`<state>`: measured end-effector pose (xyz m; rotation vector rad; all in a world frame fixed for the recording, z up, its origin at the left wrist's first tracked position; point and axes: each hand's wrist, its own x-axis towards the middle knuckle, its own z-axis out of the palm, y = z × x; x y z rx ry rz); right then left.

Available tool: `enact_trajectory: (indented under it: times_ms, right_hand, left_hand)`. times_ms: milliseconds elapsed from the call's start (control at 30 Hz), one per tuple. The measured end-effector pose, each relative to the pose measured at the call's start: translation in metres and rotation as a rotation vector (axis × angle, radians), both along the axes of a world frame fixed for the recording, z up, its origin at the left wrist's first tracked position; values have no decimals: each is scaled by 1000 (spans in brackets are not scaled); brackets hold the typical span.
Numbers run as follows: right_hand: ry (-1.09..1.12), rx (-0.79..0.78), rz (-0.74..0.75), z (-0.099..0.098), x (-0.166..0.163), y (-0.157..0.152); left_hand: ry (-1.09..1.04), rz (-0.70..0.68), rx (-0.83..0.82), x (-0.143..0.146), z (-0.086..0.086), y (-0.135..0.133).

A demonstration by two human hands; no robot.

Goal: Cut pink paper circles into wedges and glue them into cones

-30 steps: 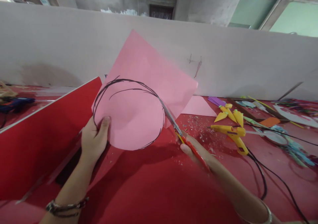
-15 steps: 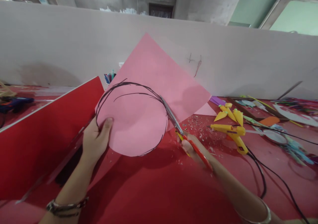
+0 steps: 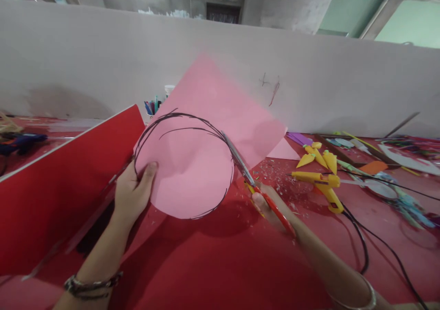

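A pink sheet of paper (image 3: 192, 163) with a black hand-drawn circle is held up above the red table. Its lower edge is cut round along the line, while the upper part still spreads out to a corner. My left hand (image 3: 134, 190) pinches the sheet at its left edge, thumb on the front and fingers hidden behind. In my right hand (image 3: 266, 202) are scissors (image 3: 240, 161) with red and yellow handles. Their blades lie along the circle's right side, tips near the black line, and look nearly closed on the paper.
A yellow glue gun (image 3: 319, 181) with a black cord lies on the right, by yellow folded pieces (image 3: 318, 156) and small scraps. A red board (image 3: 68, 186) leans at the left. Behind stand a pen cup (image 3: 151, 108) and a low white partition (image 3: 103, 58).
The sheet's upper corner has dropped slightly and its right corner has shifted left, blurred by motion. Both hands and the scissors stay almost in place.
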<state>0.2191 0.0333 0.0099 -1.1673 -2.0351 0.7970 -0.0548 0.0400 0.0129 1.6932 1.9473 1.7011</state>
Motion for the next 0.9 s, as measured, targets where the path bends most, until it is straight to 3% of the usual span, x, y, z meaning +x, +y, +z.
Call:
enact_trajectory:
  times_ms: [333,667,900]
  right_hand:
    - [-73,20,-8,-6,5,6]
    - [-172,83,29,9,6,-1]
    - [-150,98,26,-1,7,6]
  left_hand:
    - [-33,-3,-21,-2,4,1]
    - [-14,9,-37,-4,3,1]
    - [9,-31,-11,-4,2,0]
